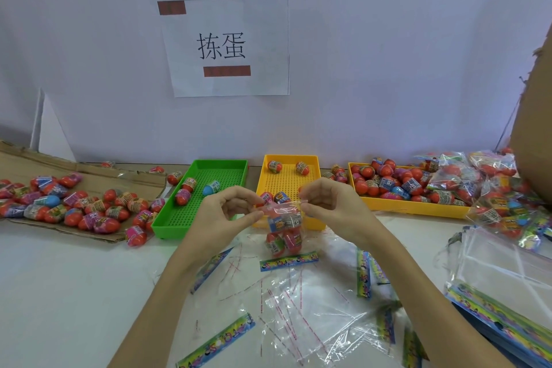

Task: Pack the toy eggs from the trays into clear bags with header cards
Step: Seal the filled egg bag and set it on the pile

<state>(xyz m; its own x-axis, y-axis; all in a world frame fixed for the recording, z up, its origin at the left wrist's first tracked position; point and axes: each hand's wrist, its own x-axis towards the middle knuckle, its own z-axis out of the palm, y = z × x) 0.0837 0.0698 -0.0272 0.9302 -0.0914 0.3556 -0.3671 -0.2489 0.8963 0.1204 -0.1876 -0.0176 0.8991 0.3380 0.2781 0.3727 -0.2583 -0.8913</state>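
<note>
Head cam: both forearms reach in from the bottom edge, hands raised over the table (pixel 59 293) in front of the trays. The left hand (pixel 227 212) and right hand (pixel 325 203) each pinch a top corner of a clear bag (pixel 282 230) between curled thumb and fingers, so it hangs between them with its bottom near the table. Looks like four toy eggs inside, hard to be sure. Green tray (pixel 206 200) has three eggs, the middle yellow tray (pixel 288 185) four, and the yellow tray on the right (pixel 412 203) holds a heap too packed to count.
</note>
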